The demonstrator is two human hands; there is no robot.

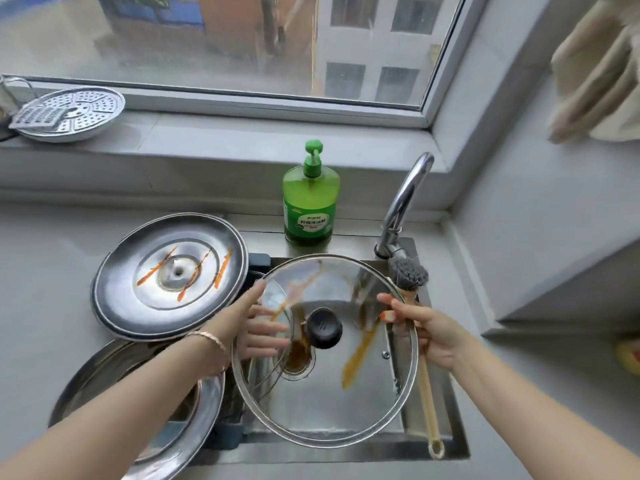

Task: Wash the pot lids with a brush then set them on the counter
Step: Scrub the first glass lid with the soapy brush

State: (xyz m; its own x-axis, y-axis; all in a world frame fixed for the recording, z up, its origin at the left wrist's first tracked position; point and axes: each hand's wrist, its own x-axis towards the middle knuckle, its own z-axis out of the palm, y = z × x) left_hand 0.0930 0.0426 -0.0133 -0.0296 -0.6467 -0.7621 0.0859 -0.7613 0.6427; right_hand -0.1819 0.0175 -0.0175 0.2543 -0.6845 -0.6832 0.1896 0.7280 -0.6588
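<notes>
Glass lid [346,403] being held tilted over sink [453,438], black knob [323,329] facing camera, orange-brown streaks running across glass. Left hand [258,323] pinching lid's left rim, thumb in front, fingers showing through glass. Right hand [427,332] gripping wooden-handled brush [425,386] at lid's right rim, grey bristles pointing toward faucet [405,199]. Streaked steel lid [169,277] lying left of sink, overlapping second steel lid [199,431] nearer. Green soap bottle [309,202] standing at sink's far edge.

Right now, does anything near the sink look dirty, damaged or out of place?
Nothing looks broken or spilled. Orange-brown streaks mark the glass lid that the left hand holds over the sink, and the steel lid on the counter beside it. The right hand holds the brush.
</notes>
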